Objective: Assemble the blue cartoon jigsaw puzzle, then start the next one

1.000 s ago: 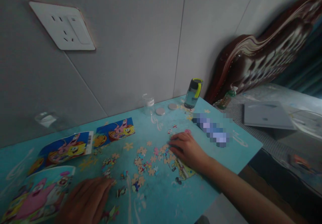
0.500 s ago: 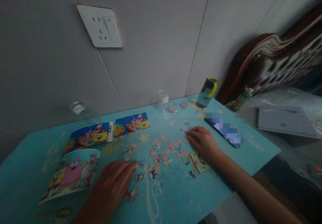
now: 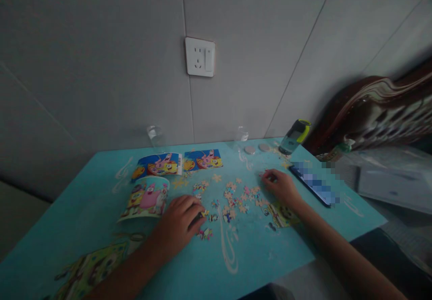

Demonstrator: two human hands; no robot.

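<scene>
Several small jigsaw pieces [image 3: 236, 196] lie scattered in the middle of a turquoise table [image 3: 94, 201]. My left hand [image 3: 178, 223] rests palm down at their left edge, fingers curled over a few pieces. Across the scatter, my right hand [image 3: 281, 186] lies at the far right end, fingertips on the table beside some pieces. A joined patch of puzzle [image 3: 283, 213] shows just under my right wrist. Whether either hand pinches a piece is hidden.
Cartoon picture cards [image 3: 158, 165] [image 3: 204, 159] and a curled sheet [image 3: 146, 199] lie left of the pieces. A phone [image 3: 313, 184], a bottle [image 3: 295, 137], two round lids [image 3: 256, 148] and clear cups [image 3: 153, 134] [image 3: 241, 134] stand near the wall. A bed with a dark headboard [image 3: 378, 115] is right.
The view has pulled back and swung left, showing more of the table. My left hand has curled its fingers at the pieces; my right hand stays at the right end.
</scene>
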